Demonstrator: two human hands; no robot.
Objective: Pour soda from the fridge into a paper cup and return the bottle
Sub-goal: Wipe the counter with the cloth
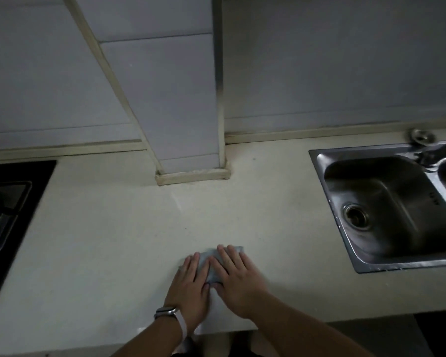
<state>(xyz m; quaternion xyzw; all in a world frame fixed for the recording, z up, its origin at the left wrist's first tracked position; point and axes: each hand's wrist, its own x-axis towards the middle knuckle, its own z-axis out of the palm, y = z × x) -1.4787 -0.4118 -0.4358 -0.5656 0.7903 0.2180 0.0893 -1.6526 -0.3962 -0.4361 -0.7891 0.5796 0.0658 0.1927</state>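
Soda bottle, paper cup, fridge: none of the three appears in the head view, so their whereabouts cannot be told.

Head view, item by item:

Countertop: pale, smooth, running left to right across the near half of the scene, its near edge visible at the bottom.

Cloth: small, grey-blue, folded, lying flat on the countertop near the near edge, a little right of centre.

Left hand: palm down, fingers extended and together, pressing flat on the left part of the cloth; not clenched, grasping nothing.

Right hand: palm down, fingers extended, flat on the right part of the cloth, just beside the left hand and touching it at the thumbs; likewise not closed around anything.

Wristband: on the left wrist, dark face with a light strap.

Sink: stainless steel, set into the countertop at the right, well apart from the hands; round drain in the basin floor; a second basin is cut off by the right edge. Tap fittings at its far rim are blurred.

Stove: black, set into the countertop at the far left, partly out of view.

Wall: pale tiles along the far side, with a tiled column projecting onto the countertop at centre.
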